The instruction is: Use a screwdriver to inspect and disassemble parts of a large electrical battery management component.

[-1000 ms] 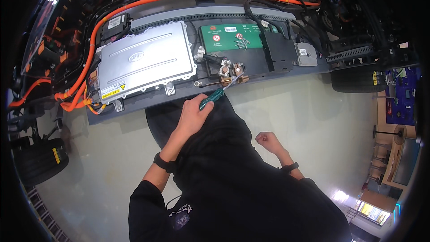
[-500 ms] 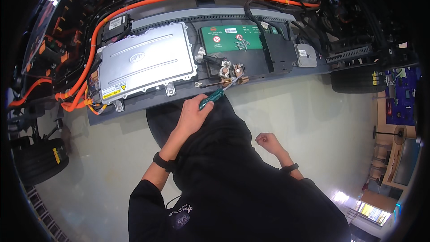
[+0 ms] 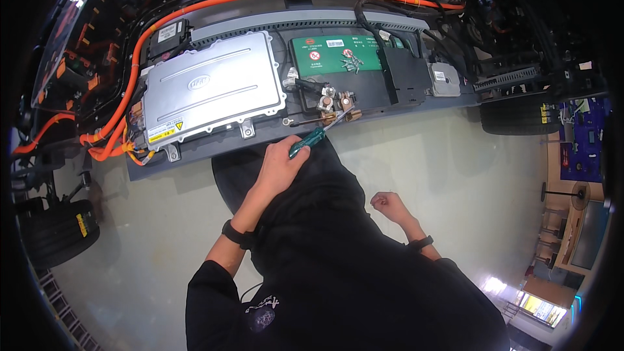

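In the head view, my left hand [image 3: 281, 164] is closed around the green see-through handle of a screwdriver [image 3: 308, 143]. Its metal shaft points up and to the right, with the tip at or close to the copper-coloured terminal parts [image 3: 344, 105] at the front edge of the chassis board; contact cannot be made out. My right hand [image 3: 389, 205] hangs lower right, fingers curled inward, apart from the board; anything inside them is hidden. Several small screws [image 3: 352, 62] lie on the green battery [image 3: 318, 57] behind the terminals.
A silver metal housing [image 3: 214, 84] fills the left of the board. Thick orange cable [image 3: 214, 1] runs behind it. A black bracket [image 3: 404, 77] and a small grey box [image 3: 446, 80] sit to the right. Tyres stand at left [image 3: 60, 233] and right [image 3: 513, 118].
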Motion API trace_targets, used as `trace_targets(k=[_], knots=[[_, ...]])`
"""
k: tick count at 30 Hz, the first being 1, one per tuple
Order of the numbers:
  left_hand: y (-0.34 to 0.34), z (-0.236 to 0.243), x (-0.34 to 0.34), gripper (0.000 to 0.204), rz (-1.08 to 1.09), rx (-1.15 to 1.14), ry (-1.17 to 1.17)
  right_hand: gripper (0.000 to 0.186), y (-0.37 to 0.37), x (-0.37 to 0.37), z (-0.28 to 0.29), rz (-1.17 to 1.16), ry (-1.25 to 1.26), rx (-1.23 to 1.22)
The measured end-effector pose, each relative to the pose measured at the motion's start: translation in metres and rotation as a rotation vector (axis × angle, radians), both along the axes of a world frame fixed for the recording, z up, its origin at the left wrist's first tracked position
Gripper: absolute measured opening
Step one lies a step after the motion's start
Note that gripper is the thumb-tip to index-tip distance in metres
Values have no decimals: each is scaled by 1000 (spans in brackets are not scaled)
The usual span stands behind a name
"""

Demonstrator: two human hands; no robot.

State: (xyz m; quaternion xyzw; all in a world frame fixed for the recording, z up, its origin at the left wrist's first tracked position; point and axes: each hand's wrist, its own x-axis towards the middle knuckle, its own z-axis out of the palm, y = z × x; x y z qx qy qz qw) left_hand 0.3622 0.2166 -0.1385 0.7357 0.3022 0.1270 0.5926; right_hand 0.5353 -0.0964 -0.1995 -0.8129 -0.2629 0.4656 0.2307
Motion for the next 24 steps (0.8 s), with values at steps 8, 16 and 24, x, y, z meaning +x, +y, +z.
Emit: trace_targets(k=[8,16,24], knots=[[1,7,-1,27,-23,46,13,14,-3,0,-6,1,4,15],[-9,7,-2,30,-11,-7,35,15,-3,1,-10,17,-10,19],[-20,2,-1,30,34,-27,22,15,0,-1,-5,21,-9,2]])
